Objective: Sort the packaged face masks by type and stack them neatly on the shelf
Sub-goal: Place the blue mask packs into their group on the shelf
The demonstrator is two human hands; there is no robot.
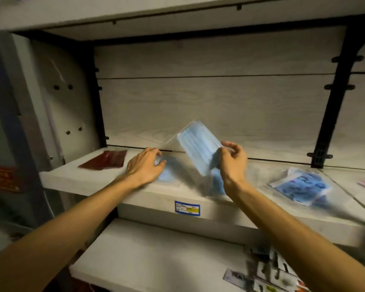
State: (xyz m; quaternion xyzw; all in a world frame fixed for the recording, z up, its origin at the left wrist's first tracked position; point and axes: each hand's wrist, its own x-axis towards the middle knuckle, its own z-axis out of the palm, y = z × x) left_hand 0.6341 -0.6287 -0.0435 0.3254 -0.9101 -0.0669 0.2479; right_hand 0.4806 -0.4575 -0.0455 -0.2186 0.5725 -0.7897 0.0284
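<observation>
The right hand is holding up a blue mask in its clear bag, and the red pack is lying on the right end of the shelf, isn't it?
Not quite. The head view shows the red pack on the left end of the shelf. The right hand does hold up the blue mask.

We see a dim, greyish picture with soft light from above. Motion blur smears the bagged masks (299, 187) right of the hands and the packets (268, 272) below them. Straight shelf (135, 190) edges bow toward the corners, which fall dark.
</observation>
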